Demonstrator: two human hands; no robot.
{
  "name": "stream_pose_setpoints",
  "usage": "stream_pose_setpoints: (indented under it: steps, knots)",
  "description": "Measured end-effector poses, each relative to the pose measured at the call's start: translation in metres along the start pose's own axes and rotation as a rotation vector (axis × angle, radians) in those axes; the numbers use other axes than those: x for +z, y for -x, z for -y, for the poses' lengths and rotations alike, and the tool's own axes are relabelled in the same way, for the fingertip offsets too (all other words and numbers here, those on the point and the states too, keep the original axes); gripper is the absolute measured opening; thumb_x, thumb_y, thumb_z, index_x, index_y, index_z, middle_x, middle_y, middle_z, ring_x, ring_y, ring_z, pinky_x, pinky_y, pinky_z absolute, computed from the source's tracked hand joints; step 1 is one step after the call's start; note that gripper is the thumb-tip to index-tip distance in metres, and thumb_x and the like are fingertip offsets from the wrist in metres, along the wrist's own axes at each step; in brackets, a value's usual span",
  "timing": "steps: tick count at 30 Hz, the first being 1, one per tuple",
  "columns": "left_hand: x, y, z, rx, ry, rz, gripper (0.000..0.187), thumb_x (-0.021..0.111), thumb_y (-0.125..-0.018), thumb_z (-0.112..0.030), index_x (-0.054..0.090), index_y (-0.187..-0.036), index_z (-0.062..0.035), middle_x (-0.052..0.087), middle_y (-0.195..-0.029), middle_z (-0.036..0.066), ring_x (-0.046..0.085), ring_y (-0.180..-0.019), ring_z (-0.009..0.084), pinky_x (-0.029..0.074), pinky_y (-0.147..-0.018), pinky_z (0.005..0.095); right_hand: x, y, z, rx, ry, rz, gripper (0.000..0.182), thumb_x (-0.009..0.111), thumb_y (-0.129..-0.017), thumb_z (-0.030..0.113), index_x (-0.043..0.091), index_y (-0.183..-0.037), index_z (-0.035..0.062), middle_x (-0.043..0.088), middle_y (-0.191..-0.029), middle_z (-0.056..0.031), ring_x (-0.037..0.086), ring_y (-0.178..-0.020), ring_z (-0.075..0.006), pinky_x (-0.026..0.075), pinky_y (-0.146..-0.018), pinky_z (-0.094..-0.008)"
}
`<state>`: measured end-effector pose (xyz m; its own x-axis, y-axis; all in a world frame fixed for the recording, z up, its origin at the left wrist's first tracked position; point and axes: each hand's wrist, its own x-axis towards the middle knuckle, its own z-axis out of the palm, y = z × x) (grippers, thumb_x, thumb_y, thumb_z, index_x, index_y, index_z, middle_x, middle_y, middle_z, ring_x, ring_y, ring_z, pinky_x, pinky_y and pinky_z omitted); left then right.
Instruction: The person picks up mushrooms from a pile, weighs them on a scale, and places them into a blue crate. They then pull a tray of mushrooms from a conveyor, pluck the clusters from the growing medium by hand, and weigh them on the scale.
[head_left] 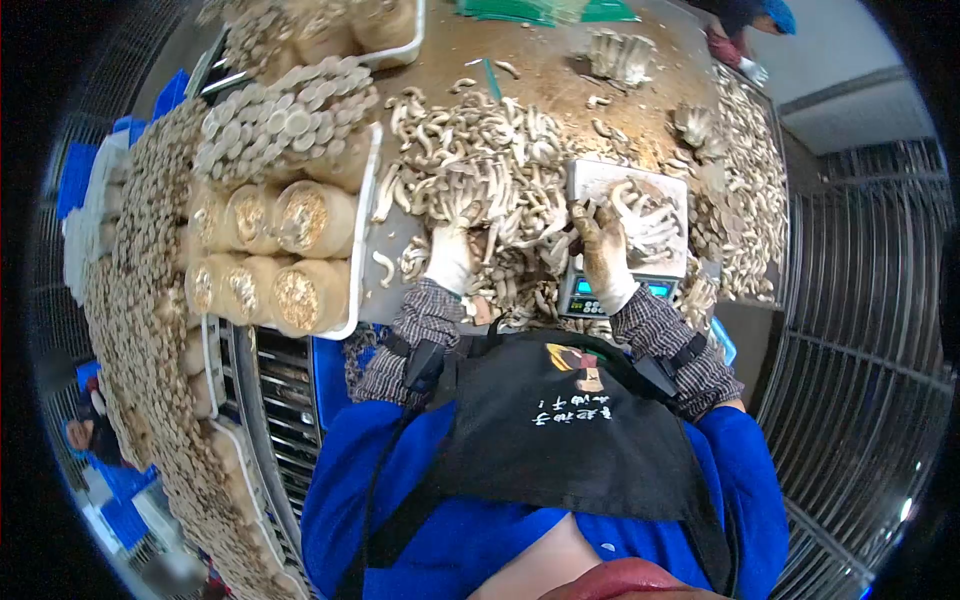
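My left hand (452, 258), in a white glove, is closed around a bunch of mushrooms (468, 185) at the edge of the big pile of loose mushrooms (530, 140). Its fingertips are partly hidden by the stems. My right hand (604, 255), in a stained glove, is over the left side of a digital scale (668, 262) with its fingers apart. A small heap of mushrooms (645, 225) lies on the scale's white plate, just right of those fingers. I cannot read the lit display below the plate.
White crates (362, 240) of mushroom bottles (310, 218) stand at the left. More mushrooms (750, 190) line the table's right edge. A mushroom cluster (620, 58) and green bags (545, 10) lie at the back. A co-worker's gloved hand (753, 72) is at the far right corner.
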<state>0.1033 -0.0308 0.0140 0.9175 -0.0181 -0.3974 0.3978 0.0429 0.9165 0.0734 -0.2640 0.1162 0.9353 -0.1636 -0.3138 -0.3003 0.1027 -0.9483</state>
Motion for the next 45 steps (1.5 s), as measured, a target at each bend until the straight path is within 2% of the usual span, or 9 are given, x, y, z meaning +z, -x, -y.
stream_pose_setpoints:
  steps: [4, 6, 8, 11, 15, 25, 35, 37, 45]
  knots:
    - [0.007, 0.000, -0.041, -0.096, 0.514, 0.207, 0.036, 0.054, -0.097, -0.028, 0.058, -0.126, -0.0076, 0.066, -0.112, 0.012, 0.064, -0.071, 0.0205, 0.052, -0.055, 0.0347, -0.040, -0.007, -0.075, -0.691, 0.777, -0.035, 0.036, 0.052, -0.101, 0.027, 0.055, -0.120, -0.0033, 0.063, -0.079, -0.0084, 0.060, -0.072, -0.0135, 0.051, -0.065, -0.0287]
    - [0.002, -0.029, -0.036, -0.464, 0.833, 0.052, 0.040, 0.059, -0.093, -0.028, 0.058, -0.127, -0.0070, 0.062, -0.121, 0.015, 0.066, -0.086, 0.0274, 0.056, -0.066, 0.0382, -0.020, -0.004, -0.044, 0.070, 0.101, 0.105, 0.036, 0.053, -0.100, 0.027, 0.052, -0.123, -0.0012, 0.062, -0.087, -0.0124, 0.060, -0.078, -0.0170, 0.051, -0.075, -0.0351]
    - [-0.018, -0.052, 0.003, -0.361, 0.650, 0.110, 0.042, 0.065, -0.089, -0.029, 0.060, -0.125, -0.0072, 0.065, -0.118, 0.012, 0.063, -0.099, 0.0230, 0.054, -0.082, 0.0366, -0.005, -0.069, -0.160, -0.260, -0.225, 0.329, 0.038, 0.053, -0.100, 0.028, 0.051, -0.117, -0.0060, 0.066, -0.091, -0.0169, 0.065, -0.080, -0.0237, 0.053, -0.077, -0.0376]
    - [0.002, -0.047, -0.017, -0.344, 0.809, 0.045, 0.032, 0.061, -0.094, -0.019, 0.061, -0.122, -0.0037, 0.066, -0.117, 0.012, 0.064, -0.101, 0.0296, 0.052, -0.092, 0.0422, 0.038, -0.059, -0.022, -0.191, 0.627, 0.052, 0.051, 0.049, -0.097, 0.041, 0.054, -0.111, -0.0069, 0.065, -0.083, -0.0269, 0.067, -0.081, -0.0360, 0.052, -0.074, -0.0457]
    - [-0.009, -0.052, 0.014, -0.119, 0.700, 0.257, 0.029, 0.063, -0.091, -0.012, 0.064, -0.119, -0.0051, 0.068, -0.115, 0.009, 0.063, -0.105, 0.0252, 0.051, -0.093, 0.0395, 0.057, -0.096, -0.029, -0.172, 0.791, 0.518, 0.042, 0.048, -0.097, 0.033, 0.054, -0.110, -0.0071, 0.063, -0.096, -0.0282, 0.064, -0.090, -0.0348, 0.051, -0.077, -0.0414]
    - [0.033, 0.012, -0.024, 0.040, 0.690, 0.297, 0.032, 0.061, -0.088, 0.000, 0.056, -0.119, -0.0032, 0.067, -0.110, 0.011, 0.066, -0.099, 0.0227, 0.054, -0.092, 0.0368, 0.021, 0.007, -0.042, -0.387, 0.252, 0.195, 0.054, 0.060, -0.089, 0.008, 0.039, -0.138, -0.0002, 0.056, -0.124, -0.0272, 0.054, -0.116, -0.0440, 0.045, -0.101, -0.0424]
    - [0.149, -0.018, -0.048, -0.455, 0.777, 0.601, 0.028, 0.058, -0.094, -0.008, 0.060, -0.121, -0.0054, 0.066, -0.116, 0.008, 0.063, -0.104, 0.0241, 0.054, -0.089, 0.0437, -0.082, 0.040, 0.030, 0.035, -0.091, -0.104, 0.045, 0.054, -0.100, 0.020, 0.042, -0.138, -0.0011, 0.059, -0.120, -0.0102, 0.053, -0.107, -0.0132, 0.044, -0.092, -0.0262]
    - [0.148, -0.030, -0.041, -0.418, 0.635, 0.559, 0.032, 0.057, -0.095, -0.009, 0.058, -0.125, 0.0007, 0.064, -0.121, 0.010, 0.060, -0.111, 0.0264, 0.050, -0.097, 0.0434, -0.097, 0.031, -0.015, -0.279, -0.057, -0.197, 0.037, 0.051, -0.102, 0.021, 0.045, -0.134, 0.0020, 0.058, -0.107, -0.0037, 0.052, -0.087, -0.0055, 0.045, -0.074, -0.0191]
    - [0.147, 0.001, -0.095, 0.191, -0.014, 0.632, 0.064, 0.058, -0.093, -0.011, 0.028, -0.149, -0.0021, 0.045, -0.146, 0.010, 0.045, -0.133, 0.0233, 0.037, -0.109, 0.0335, -0.168, 0.048, -0.066, -0.177, 0.411, -0.636, 0.035, 0.045, -0.103, 0.019, 0.049, -0.129, -0.0045, 0.057, -0.099, -0.0179, 0.056, -0.085, -0.0259, 0.049, -0.081, -0.0347]
